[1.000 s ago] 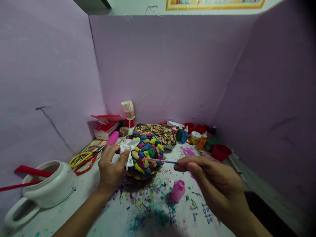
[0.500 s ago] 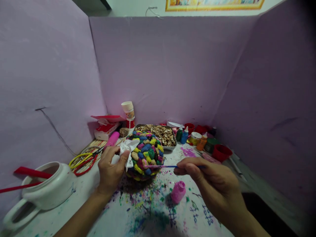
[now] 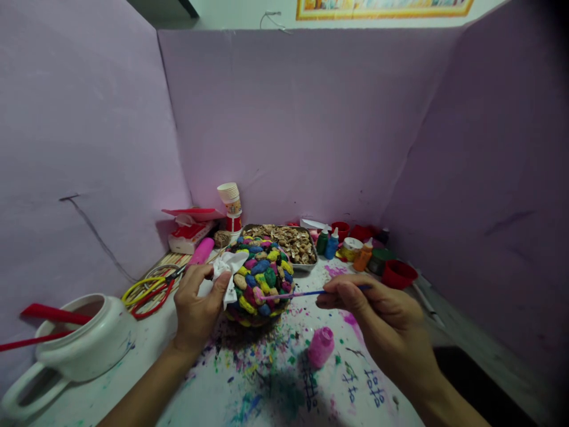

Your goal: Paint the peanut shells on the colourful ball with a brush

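A rounded object [image 3: 262,279] covered with peanut-like pieces in yellow, blue, green, pink and tan stands mid-table. At its left side, my left hand [image 3: 200,308] is closed on a crumpled white tissue [image 3: 229,274], which rests against it. My right hand [image 3: 377,320] pinches a thin blue brush [image 3: 311,293] from the right. The brush's pink tip touches a pink piece low on the object's front. Between the object and my right forearm stands an open pink paint bottle [image 3: 320,347].
Behind lies a metal tray [image 3: 304,268] of shells. Paint bottles [image 3: 331,244] and a red cup [image 3: 399,274] stand right. Scissors [image 3: 149,292], a tissue box [image 3: 189,238], stacked paper cups [image 3: 231,198] and a white pot [image 3: 91,350] are left. Purple panels surround the table.
My right hand has shifted slightly up and right, and the brush now slants a little. The brush tip stays on nearly the same spot. The left hand keeps its hold on the tissue.
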`<state>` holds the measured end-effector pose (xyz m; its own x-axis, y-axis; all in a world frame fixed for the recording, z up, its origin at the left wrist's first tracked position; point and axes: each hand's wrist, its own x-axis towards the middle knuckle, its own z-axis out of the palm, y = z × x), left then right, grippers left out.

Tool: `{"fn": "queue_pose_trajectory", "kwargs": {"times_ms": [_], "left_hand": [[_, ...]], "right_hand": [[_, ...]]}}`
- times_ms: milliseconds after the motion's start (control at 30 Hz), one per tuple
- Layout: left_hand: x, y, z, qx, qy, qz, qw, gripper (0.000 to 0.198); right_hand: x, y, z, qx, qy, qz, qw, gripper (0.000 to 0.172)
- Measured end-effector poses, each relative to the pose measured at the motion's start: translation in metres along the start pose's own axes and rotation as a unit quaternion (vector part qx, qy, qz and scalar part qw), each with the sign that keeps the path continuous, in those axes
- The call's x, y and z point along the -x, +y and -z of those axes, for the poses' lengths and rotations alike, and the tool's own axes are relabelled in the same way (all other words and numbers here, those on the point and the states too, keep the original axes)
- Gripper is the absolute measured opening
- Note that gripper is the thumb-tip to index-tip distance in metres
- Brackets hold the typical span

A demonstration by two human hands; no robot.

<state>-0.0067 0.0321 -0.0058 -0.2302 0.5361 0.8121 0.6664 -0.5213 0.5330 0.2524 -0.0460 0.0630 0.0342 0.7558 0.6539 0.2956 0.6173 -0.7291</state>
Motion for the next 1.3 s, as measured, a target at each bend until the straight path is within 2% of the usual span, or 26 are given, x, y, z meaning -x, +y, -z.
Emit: {"fn": "queue_pose_trajectory", "kwargs": {"times_ms": [233, 500, 867, 933, 1033, 1200, 1300], "left_hand": [[-0.001, 0.001, 0.0, 0.004, 0.0, -0.002, 1.0, 0.017], [-0.001, -0.002, 0.0, -0.003, -0.001, 0.002, 1.0, 0.018], [0.0, -0.004, 0.0, 0.001, 0.0, 0.012, 1.0, 0.019], [0.0, -0.004, 0.001, 0.001, 0.0, 0.014, 1.0, 0.019], [0.0, -0.004, 0.001, 0.004, 0.005, 0.011, 1.0, 0.02], [0.0, -0.004, -0.001, 0.0, 0.001, 0.014, 1.0, 0.019], [0.0, -0.005, -0.002, -0.003, 0.004, 0.003, 1.0, 0.019]], "right_hand": [[-0.003, -0.003, 0.001, 0.07, -0.004, 0.053, 0.996, 0.023], [0.002, -0.004, -0.004, 0.016, 0.016, 0.072, 0.997, 0.017], [-0.001, -0.007, -0.002, 0.037, -0.019, 0.079, 0.996, 0.02], [-0.001, -0.007, -0.004, -0.006, -0.011, 0.047, 0.999, 0.02], [-0.003, 0.001, -0.011, -0.127, 0.011, -0.07, 0.989, 0.023], [-0.012, 0.023, -0.02, -0.269, 0.074, -0.279, 0.919, 0.042], [-0.016, 0.031, -0.023, -0.285, 0.102, -0.331, 0.894, 0.05]]}}
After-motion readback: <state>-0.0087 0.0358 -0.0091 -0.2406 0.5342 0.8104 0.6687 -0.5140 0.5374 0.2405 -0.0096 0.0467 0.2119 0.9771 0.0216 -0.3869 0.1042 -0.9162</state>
